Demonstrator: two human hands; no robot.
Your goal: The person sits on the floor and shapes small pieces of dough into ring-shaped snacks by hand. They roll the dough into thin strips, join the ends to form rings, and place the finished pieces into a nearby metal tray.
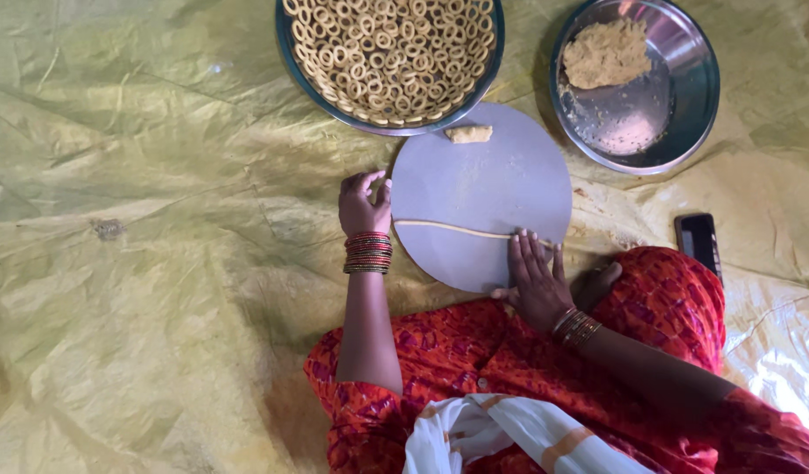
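Note:
A round grey board (483, 189) lies on the yellow sheet in front of me. A long thin rope of pale dough (448, 229) stretches across it. My right hand (538, 279) lies flat with its fingers on the rope's right end. My left hand (363, 204) rests curled at the board's left edge, near the rope's left end, holding nothing that I can see. A small lump of dough (469, 134) sits at the board's far edge.
A large tray (290, 53) heaped with several small dough rings stands at the top middle. A steel bowl (685, 96) with a mound of dough (606, 54) is at the top right. A dark phone (697, 239) lies to the right on the yellow sheet (141, 263).

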